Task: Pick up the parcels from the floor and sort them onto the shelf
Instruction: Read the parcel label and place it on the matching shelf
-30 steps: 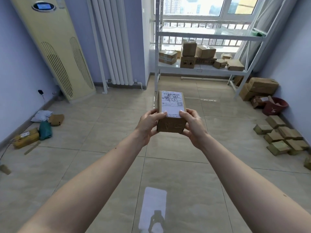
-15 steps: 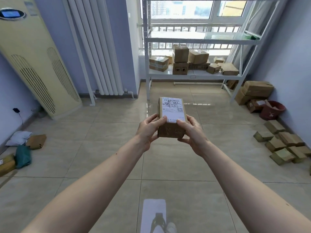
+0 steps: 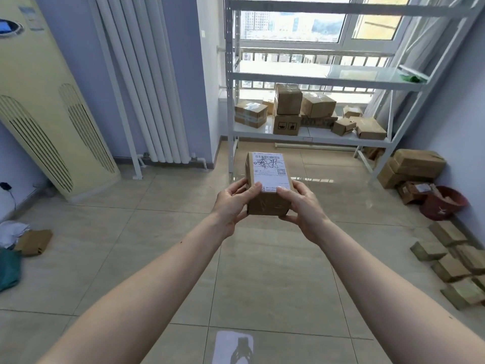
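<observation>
I hold a small brown cardboard parcel (image 3: pixel 267 179) with a white shipping label on top, out in front of me above the tiled floor. My left hand (image 3: pixel 232 203) grips its left side and my right hand (image 3: pixel 301 206) grips its right side, thumbs on the label. Straight ahead stands the white metal shelf (image 3: pixel 309 136); its lower level carries several brown parcels (image 3: pixel 287 111). The level above it is nearly bare. More parcels (image 3: pixel 456 261) lie in rows on the floor at the right.
A tall cream air conditioner (image 3: pixel 44 109) and a white radiator (image 3: pixel 147 82) stand at the left. Bags and a brown packet (image 3: pixel 34 241) lie by the left wall. Larger boxes (image 3: pixel 417 164) and a red bucket (image 3: pixel 443 203) sit near the shelf's right leg.
The shelf has grown larger and nearer in view while both hands keep the same hold on the parcel. The items at the left wall have slid toward the frame's edge.
</observation>
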A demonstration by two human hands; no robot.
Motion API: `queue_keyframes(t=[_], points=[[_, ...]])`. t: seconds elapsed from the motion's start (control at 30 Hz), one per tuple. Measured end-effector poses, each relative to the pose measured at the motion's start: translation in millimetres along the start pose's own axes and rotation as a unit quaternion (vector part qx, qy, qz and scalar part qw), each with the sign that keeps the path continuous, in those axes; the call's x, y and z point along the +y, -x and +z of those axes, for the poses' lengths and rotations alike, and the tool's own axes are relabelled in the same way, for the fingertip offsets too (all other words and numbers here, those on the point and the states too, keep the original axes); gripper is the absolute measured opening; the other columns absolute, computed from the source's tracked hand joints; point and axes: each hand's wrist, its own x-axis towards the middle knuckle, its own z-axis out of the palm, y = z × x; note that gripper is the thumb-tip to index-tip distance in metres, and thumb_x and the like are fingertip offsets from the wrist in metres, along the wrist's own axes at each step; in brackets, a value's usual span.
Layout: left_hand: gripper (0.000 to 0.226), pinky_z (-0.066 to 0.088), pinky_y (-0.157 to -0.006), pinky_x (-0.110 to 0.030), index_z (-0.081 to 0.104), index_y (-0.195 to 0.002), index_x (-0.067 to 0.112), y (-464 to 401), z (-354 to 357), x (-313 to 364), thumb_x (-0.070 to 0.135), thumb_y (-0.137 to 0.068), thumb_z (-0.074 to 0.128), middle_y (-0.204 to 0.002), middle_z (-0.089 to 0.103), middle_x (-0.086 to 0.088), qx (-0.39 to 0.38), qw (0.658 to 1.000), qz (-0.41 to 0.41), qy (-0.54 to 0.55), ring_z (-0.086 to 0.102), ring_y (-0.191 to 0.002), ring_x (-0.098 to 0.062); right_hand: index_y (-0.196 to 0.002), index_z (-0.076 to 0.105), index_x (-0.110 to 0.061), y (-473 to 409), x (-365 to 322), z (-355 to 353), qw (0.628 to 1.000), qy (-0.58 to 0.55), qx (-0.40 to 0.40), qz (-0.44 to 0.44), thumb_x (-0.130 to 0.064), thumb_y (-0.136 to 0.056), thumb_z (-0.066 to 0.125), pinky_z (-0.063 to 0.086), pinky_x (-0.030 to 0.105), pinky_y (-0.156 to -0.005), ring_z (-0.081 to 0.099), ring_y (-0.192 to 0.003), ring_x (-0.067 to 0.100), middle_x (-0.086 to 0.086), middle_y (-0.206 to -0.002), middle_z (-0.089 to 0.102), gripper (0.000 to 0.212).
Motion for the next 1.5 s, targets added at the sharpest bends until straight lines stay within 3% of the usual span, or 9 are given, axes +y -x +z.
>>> queue_keyframes(t=[0.13,0.33,0.6,0.73,0.93,1.13,1.33,1.5], points=[[0.065,0.057,-0.077,-0.033,0.056,-0.136,0.018,-65,-1,19,0.024,-0.077,0.082,-0.13,0.068,-0.001,0.007,1.0,-0.002,-0.004,0.067,-0.114,-0.019,-0.133,0.053,-0.026,-68,-7,4,1.0,0.002,-0.001,0.001,-0.032,-0.086,0.069,0.054,0.039,-0.077,0.067,-0.107,0.019,-0.005,-0.113,0.072,0.05],[0.064,0.059,-0.062,-0.026,0.054,-0.136,0.016,-172,-5,67,0.022,-0.078,0.081,-0.129,0.068,-0.002,-0.008,1.0,0.006,-0.011,0.069,-0.108,-0.017,-0.134,0.053,-0.027,-176,-32,20,1.0,-0.005,0.008,-0.013,-0.036,-0.08,0.071,0.052,0.035,-0.076,0.067,-0.107,0.019,-0.002,-0.119,0.071,0.058],[0.06,0.057,-0.073,-0.03,0.055,-0.134,0.018,-306,8,116,0.021,-0.08,0.08,-0.129,0.067,0.001,-0.035,0.999,-0.005,-0.038,0.067,-0.113,-0.016,-0.139,0.051,-0.022,-305,-59,20,0.999,-0.005,0.038,-0.026,-0.039,-0.071,0.073,0.049,0.039,-0.095,0.068,-0.107,0.016,-0.001,-0.12,0.071,0.073],[0.045,0.059,-0.062,-0.024,0.058,-0.121,0.024,-374,23,131,0.02,-0.081,0.079,-0.114,0.071,0.006,-0.052,0.997,-0.012,-0.048,0.069,-0.102,-0.011,-0.136,0.053,-0.022,-374,-71,5,0.999,-0.003,0.041,-0.031,-0.028,-0.086,0.071,0.047,0.027,-0.082,0.068,-0.097,0.004,-0.01,-0.107,0.073,0.053],[0.06,0.057,-0.075,-0.032,0.055,-0.133,0.02,-477,55,152,0.02,-0.079,0.081,-0.125,0.07,0.001,-0.038,0.999,-0.004,-0.033,0.069,-0.109,-0.016,-0.137,0.052,-0.019,-480,-97,-21,0.999,0.004,0.029,-0.041,-0.024,-0.088,0.07,0.048,0.028,-0.084,0.068,-0.103,0.011,-0.005,-0.113,0.072,0.053],[0.06,0.054,-0.072,-0.031,0.055,-0.133,0.021,-571,84,173,0.02,-0.08,0.08,-0.121,0.072,0.003,-0.029,0.999,-0.002,-0.02,0.069,-0.108,-0.016,-0.138,0.05,-0.016,-578,-121,-45,0.999,0.009,0.019,-0.037,-0.021,-0.089,0.069,0.048,0.025,-0.078,0.068,-0.097,0.009,-0.005,-0.11,0.071,0.053],[0.062,0.053,-0.097,-0.044,0.056,-0.135,0.022,-667,96,187,0.025,-0.079,0.081,-0.124,0.071,0.0,-0.027,0.999,-0.007,-0.043,0.066,-0.114,-0.019,-0.141,0.048,-0.019,-672,-130,-58,1.0,0.02,0.012,-0.021,-0.026,-0.088,0.071,0.05,0.028,-0.081,0.067,-0.102,0.01,-0.003,-0.116,0.069,0.058],[0.061,0.055,-0.091,-0.041,0.057,-0.135,0.022,-760,94,207,0.027,-0.079,0.079,-0.124,0.071,-0.003,-0.032,0.998,-0.004,-0.055,0.065,-0.115,-0.021,-0.141,0.048,-0.02,-765,-139,-55,0.999,0.03,0.006,-0.014,-0.029,-0.087,0.072,0.051,0.032,-0.086,0.066,-0.105,0.013,0.002,-0.12,0.069,0.06]])
